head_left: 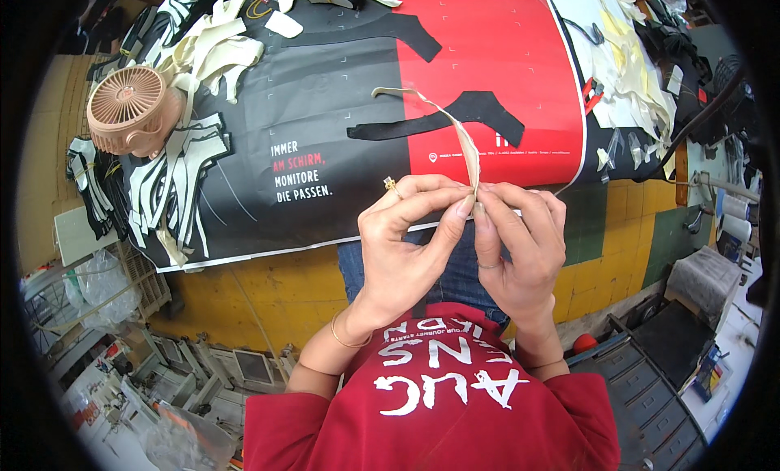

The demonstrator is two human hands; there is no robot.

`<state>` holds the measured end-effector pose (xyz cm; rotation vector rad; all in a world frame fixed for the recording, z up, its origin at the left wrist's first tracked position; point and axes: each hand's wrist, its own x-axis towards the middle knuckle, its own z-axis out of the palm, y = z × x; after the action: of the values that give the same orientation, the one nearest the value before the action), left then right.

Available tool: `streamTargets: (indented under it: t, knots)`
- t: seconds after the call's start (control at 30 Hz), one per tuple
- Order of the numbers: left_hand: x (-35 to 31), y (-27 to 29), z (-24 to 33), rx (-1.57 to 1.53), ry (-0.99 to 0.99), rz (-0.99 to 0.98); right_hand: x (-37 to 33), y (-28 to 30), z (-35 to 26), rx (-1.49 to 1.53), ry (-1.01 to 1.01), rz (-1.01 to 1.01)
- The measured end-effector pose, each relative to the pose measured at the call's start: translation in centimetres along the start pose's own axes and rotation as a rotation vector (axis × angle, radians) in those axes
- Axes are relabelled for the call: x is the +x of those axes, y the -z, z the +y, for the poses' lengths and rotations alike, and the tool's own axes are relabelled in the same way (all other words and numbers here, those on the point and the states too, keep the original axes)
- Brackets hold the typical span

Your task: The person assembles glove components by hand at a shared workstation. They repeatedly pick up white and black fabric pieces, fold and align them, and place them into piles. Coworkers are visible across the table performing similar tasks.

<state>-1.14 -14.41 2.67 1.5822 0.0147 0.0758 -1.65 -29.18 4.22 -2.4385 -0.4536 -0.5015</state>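
Observation:
Between my left hand [406, 239] and my right hand [524, 248], a thin cream-coloured cut piece [461, 134] stands up, curling away to the left at its far end. Thumbs and fingertips of both hands pinch its near end, side by side and almost touching. Its kind is unclear, as I see it nearly edge-on; it looks like soft sheet material. Just beyond my fingers, a black curved cut piece [487, 114] lies flat on the black and red printed sheet [341, 114]. Farther off lies a similar black piece [410, 34].
At the left of the table stand a pink fan [134, 105] and a fanned stack of white, black-edged pieces [175, 183]. Cream pieces [219, 57] are heaped at the far left. Pale scraps [634, 65] and a red-handled tool [591, 93] lie at the right.

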Motion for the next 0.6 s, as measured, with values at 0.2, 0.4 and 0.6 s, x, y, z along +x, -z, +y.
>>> streamTargets:
  t: [0.2,0.4,0.6]
  knots:
    - [0.32,-0.14,0.05,-0.004,0.039,-0.010,-0.02,-0.06,0.09,-0.040,-0.001,-0.012]
    - [0.43,-0.13,0.17,-0.044,0.061,-0.024,0.08,-0.09,-0.10,-0.062,0.001,0.001]
    - [0.45,-0.11,0.36,-0.038,0.086,-0.036,-0.08,-0.21,-0.05,-0.090,-0.002,-0.008]
